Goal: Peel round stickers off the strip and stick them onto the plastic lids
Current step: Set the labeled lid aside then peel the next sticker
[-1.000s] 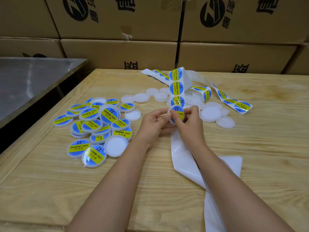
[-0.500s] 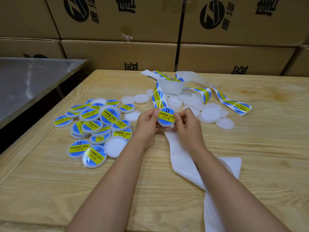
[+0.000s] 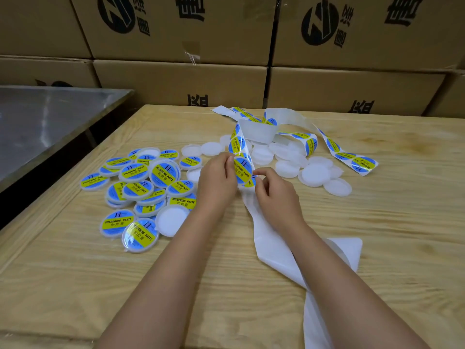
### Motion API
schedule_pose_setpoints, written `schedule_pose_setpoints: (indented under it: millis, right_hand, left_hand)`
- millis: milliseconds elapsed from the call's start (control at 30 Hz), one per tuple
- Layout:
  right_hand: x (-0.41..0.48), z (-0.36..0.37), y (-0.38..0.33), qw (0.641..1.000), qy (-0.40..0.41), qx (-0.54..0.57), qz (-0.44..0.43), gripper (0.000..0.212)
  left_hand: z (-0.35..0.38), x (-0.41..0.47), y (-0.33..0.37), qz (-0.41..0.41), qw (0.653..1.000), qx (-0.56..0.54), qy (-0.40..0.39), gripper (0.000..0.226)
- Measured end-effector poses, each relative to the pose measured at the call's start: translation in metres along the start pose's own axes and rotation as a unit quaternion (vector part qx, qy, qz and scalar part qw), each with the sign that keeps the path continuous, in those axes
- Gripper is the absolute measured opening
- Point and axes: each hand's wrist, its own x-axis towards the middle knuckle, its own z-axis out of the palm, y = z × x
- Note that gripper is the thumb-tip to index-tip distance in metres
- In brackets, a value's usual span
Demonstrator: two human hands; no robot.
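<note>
Counts on and around the two worktops.

Two hands, a left hand [image 3: 217, 180] and a right hand [image 3: 274, 195]. One sticker strip [image 3: 270, 250], with about a dozen round stickers [image 3: 363, 163] showing on it. Roughly sixteen labelled lids [image 3: 163, 172] lie in a heap, where overlap hides the exact figure, plus one held lid [image 3: 242, 170]. About a dozen plain lids [image 3: 314, 175], and two more beside the heap. Seven cardboard boxes [image 3: 176, 81], some only partly visible. One wooden worktop [image 3: 377, 235] and one steel worktop [image 3: 50, 117].

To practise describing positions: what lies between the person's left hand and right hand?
In the head view, a stickered lid held by the left hand, and the sticker strip, which the right hand pinches beside the lid.
</note>
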Motion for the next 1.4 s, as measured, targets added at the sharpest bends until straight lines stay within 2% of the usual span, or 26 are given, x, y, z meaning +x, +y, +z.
schedule_pose_setpoints:
  millis: [133, 233, 333, 467, 633, 733, 800, 867, 933, 1000, 1167, 1400]
  right_hand:
    - [-0.001, -0.002, -0.002, 0.999, -0.028, -0.036, 0.008, 0.033]
    - [0.0, -0.001, 0.0, 0.997, -0.041, -0.059, 0.002, 0.028]
    - [0.0, 0.002, 0.001, 0.993, -0.06, -0.098, -0.01, 0.019]
    - [0.001, 0.005, 0.004, 0.994, -0.046, -0.102, -0.005, 0.019]
    - [0.001, 0.004, 0.005, 0.994, -0.042, -0.102, -0.021, 0.014]
    - [0.002, 0.004, 0.004, 0.992, -0.053, -0.116, -0.021, 0.014]
    - [0.003, 0.004, 0.003, 0.992, -0.048, -0.115, -0.01, 0.018]
    - [0.003, 0.003, 0.003, 0.993, -0.041, -0.115, -0.001, 0.021]
    - [0.002, 0.003, 0.002, 0.993, -0.031, -0.113, 0.009, 0.022]
    - [0.001, 0.001, 0.001, 0.994, -0.01, -0.103, 0.028, 0.024]
    - [-0.001, -0.004, -0.005, 0.994, 0.004, -0.078, 0.08, 0.025]
    - [-0.001, -0.007, -0.007, 0.992, 0.03, -0.075, 0.098, 0.03]
  left_hand:
    - [-0.021, 0.016, -0.005, -0.036, 0.996, 0.071, 0.048, 0.029]
    - [-0.047, 0.028, -0.018, -0.102, 0.981, 0.134, 0.094, 0.03]
    - [-0.069, 0.03, -0.034, -0.147, 0.961, 0.213, 0.099, 0.03]
    - [-0.079, 0.025, -0.046, -0.194, 0.925, 0.318, 0.075, 0.026]
    - [-0.079, 0.024, -0.051, -0.177, 0.898, 0.394, 0.084, 0.028]
    - [-0.075, 0.022, -0.047, -0.142, 0.906, 0.377, 0.126, 0.028]
    - [-0.067, 0.023, -0.04, -0.087, 0.919, 0.362, 0.128, 0.028]
    - [-0.05, 0.024, -0.028, -0.005, 0.942, 0.324, 0.086, 0.03]
    - [-0.028, 0.02, -0.016, 0.081, 0.963, 0.258, 0.003, 0.035]
    - [-0.007, 0.01, -0.007, 0.124, 0.968, 0.205, -0.079, 0.037]
    - [0.024, -0.007, -0.019, 0.108, 0.95, 0.229, -0.185, 0.041]
    - [0.027, -0.005, -0.026, 0.079, 0.953, 0.213, -0.198, 0.041]
